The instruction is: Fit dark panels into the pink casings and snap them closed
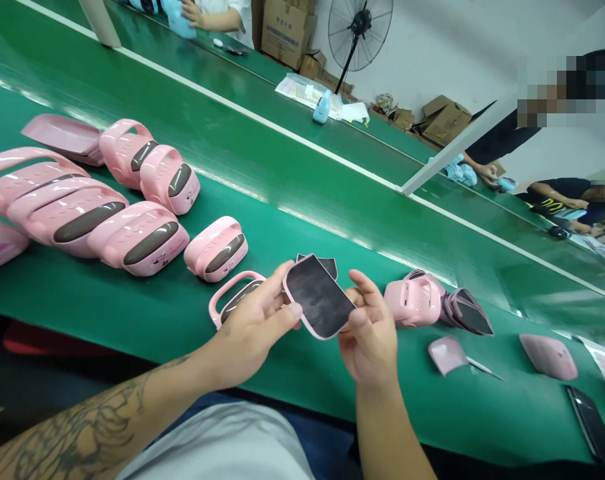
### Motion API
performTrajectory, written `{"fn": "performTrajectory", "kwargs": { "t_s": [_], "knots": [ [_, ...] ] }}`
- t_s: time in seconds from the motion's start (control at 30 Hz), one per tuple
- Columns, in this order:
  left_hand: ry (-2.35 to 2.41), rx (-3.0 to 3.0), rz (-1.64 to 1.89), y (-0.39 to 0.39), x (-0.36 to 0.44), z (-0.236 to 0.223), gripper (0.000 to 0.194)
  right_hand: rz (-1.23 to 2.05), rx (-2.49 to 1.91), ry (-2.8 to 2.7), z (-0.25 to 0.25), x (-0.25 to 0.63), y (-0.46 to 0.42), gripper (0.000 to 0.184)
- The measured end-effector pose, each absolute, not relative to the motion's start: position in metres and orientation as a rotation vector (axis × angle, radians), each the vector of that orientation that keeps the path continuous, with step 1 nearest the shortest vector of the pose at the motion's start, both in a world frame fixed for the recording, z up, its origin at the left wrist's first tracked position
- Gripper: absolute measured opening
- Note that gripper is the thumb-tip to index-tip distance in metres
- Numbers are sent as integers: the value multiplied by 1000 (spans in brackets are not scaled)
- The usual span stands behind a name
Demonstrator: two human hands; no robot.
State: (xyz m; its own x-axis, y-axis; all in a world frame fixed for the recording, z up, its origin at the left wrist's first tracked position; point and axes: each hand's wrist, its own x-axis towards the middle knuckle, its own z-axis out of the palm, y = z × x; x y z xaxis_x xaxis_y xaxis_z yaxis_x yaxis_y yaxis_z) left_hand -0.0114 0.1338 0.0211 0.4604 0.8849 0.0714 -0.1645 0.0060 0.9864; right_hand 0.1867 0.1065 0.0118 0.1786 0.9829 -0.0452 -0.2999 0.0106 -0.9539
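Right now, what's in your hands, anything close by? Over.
Left hand, right hand on a pink-rimmed plastic piece with a dark face. Pink loop-handled case beside left hand. Pink housing past right hand, apart.

Bright, even light is falling from overhead, pale glare is streaking along the green conveyor belt (302, 200), faint shadows are gathering under the pink plastic cases (137, 240), and the wide lens is bending the frame's edges around a pixelated patch (562, 87)
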Motion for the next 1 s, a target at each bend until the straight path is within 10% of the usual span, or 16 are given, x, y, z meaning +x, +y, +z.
{"fn": "performTrajectory", "kwargs": {
  "t_s": [0.1,0.4,0.5,0.63,0.87,1.0],
  "knots": [
    [764,1353,865,120,-16,26,60,1427,-868,-734,-5,168,88,88],
    [1471,2318,1408,75,-77,-20,45,1556,-769,-492,-7,157,84,89],
    [1788,2309,1070,69,-102,-48,29,1495,-831,-660,-16,157,106,80],
    [1911,2316,609,65,-102,-70,53,1463,-966,-850,-31,153,122,75],
    [1533,2089,878,65,-65,-91,126,1445,-1013,-648,-29,155,108,73],
    [1238,2094,1154,91,-59,-82,109,1468,-967,-497,-22,161,99,73]
  ]
}}
